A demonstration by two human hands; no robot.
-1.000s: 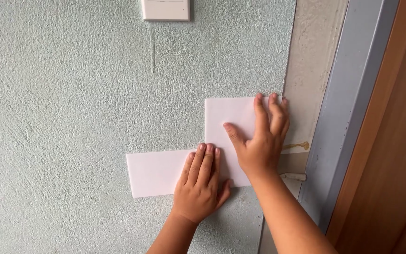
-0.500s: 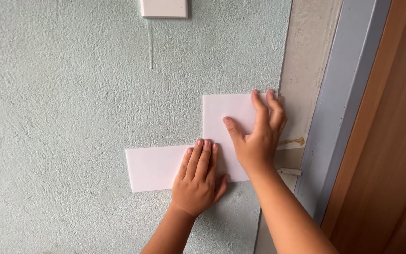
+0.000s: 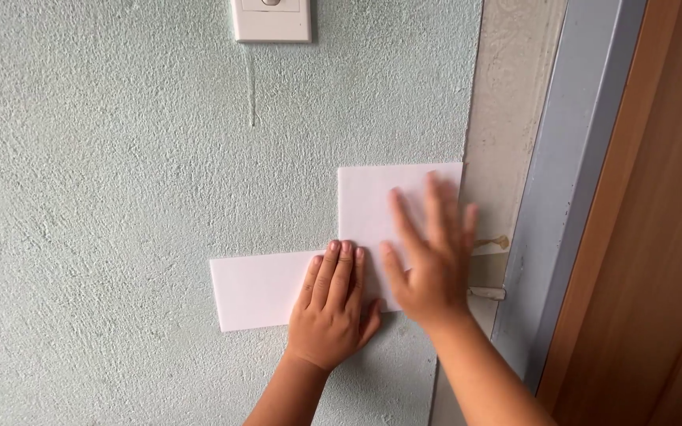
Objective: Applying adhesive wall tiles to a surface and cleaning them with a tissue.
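Observation:
A white sheet [image 3: 256, 289] lies flat against a rough pale green wall [image 3: 120, 197], shaped like an L with a taller part [image 3: 372, 197] at the right. My left hand [image 3: 331, 309] presses flat on the sheet's lower middle, fingers together. Over the taller right part, my right hand [image 3: 429, 254] is blurred with its fingers spread; I cannot tell whether it touches the sheet. Neither hand grips anything.
A white switch plate [image 3: 271, 20] sits on the wall at the top. Right of the sheet runs a bare plaster strip [image 3: 515, 102], then a grey door frame [image 3: 574, 181] and a brown wooden door [image 3: 665, 237]. A small metal piece [image 3: 489, 293] sticks out near the frame.
My right hand has slid down and spread its fingers over the sheet's taller part, blurring with motion. My left hand has stayed pressed in place.

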